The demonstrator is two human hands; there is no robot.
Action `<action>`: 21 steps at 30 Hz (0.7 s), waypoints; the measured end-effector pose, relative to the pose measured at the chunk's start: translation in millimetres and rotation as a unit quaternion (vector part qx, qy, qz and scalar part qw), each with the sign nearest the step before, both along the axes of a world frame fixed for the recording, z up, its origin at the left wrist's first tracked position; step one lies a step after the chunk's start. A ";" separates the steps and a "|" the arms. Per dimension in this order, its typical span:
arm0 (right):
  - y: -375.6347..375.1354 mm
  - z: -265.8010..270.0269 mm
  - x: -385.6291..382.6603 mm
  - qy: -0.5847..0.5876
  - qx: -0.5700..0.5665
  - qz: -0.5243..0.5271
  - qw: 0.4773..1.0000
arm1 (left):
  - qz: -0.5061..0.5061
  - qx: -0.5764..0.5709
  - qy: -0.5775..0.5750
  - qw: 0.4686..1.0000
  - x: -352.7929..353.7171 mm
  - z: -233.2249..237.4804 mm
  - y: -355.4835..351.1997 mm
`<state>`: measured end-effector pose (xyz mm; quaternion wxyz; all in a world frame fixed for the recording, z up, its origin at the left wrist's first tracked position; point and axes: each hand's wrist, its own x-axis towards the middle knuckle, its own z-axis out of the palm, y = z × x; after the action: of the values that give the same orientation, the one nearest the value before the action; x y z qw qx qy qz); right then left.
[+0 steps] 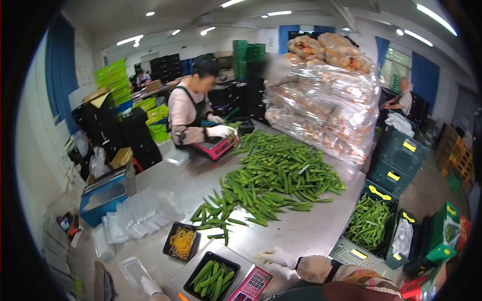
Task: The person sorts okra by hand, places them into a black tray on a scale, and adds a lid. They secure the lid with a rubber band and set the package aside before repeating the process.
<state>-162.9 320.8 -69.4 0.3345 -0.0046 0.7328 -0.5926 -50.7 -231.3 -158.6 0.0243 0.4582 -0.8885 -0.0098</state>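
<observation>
My right hand, in a white glove, lies on the steel table with its fingers spread and nothing in it, just right of a scale. A black tray of okra sits on that scale, beside its pink keypad. Only part of my gloved left hand shows at the bottom edge, next to a clear plastic tray; its grip is hidden. A large pile of okra covers the middle of the table beyond my hands.
A black tray of yellow rubber bands and stacked clear trays lie to the left. A gloved co-worker stands at a pink scale across the table. Green crates with okra stand on the right, and a wrapped pallet behind.
</observation>
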 end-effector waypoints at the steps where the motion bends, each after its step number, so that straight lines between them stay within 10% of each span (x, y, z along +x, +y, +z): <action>1: 0.7 2.2 0.4 -0.003 0.005 0.004 1.000 | -0.014 -0.011 0.007 1.000 5.0 20.7 7.3; 8: 12.7 -5.6 3.9 0.001 -0.013 -0.027 1.000 | -0.002 -0.038 0.089 0.995 1.2 101.5 27.4; 11: 21.0 -1.9 6.5 0.004 -0.024 -0.037 0.999 | -0.035 -0.150 0.303 0.940 -1.1 99.5 11.7; 14: 21.1 30.1 6.6 0.108 -0.003 -0.024 0.994 | -0.159 0.002 0.578 0.800 -12.4 148.9 60.7; 21: -31.7 134.5 -34.0 0.279 -0.281 -0.014 0.918 | -0.223 0.448 0.511 0.699 -5.4 284.4 205.1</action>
<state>-196.9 289.1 65.1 0.0931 -0.2527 0.5998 -0.7535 -56.0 -26.2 125.8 0.2633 0.1284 -0.7063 -0.6445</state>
